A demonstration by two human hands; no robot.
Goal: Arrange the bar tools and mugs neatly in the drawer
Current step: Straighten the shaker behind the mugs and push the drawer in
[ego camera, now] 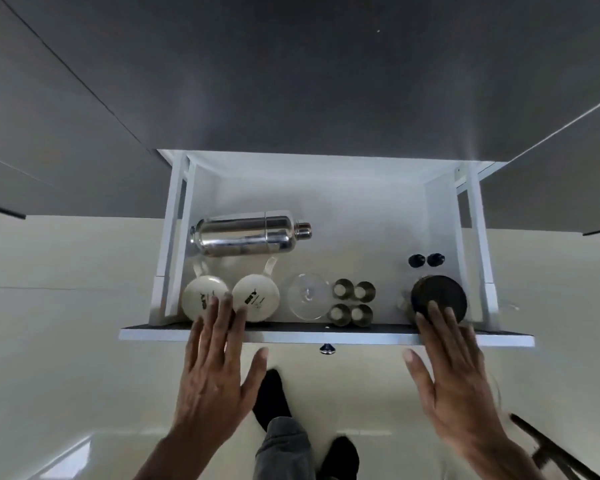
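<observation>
— What are the hands gripping?
— Nothing. The left hand (pixel 215 372) and right hand (pixel 454 372) are spread flat above the open white drawer's front edge (pixel 326 336).
— The mugs?
— Two cream ceramic mugs (pixel 229 301) lie inside, beside the lying steel cocktail shaker (pixel 250 235).

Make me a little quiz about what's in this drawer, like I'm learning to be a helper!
1. True or false: the shiny cocktail shaker is standing upright in the drawer.
2. How many small metal cups sit in a square beside the upturned glass?
3. Which hand is spread open above the two white mugs: A) the left hand, or B) the right hand?

Key:
1. False, it lies on its side, behind the mugs.
2. Four.
3. A. The right hand is open near the dark round lid, holding nothing.
</observation>
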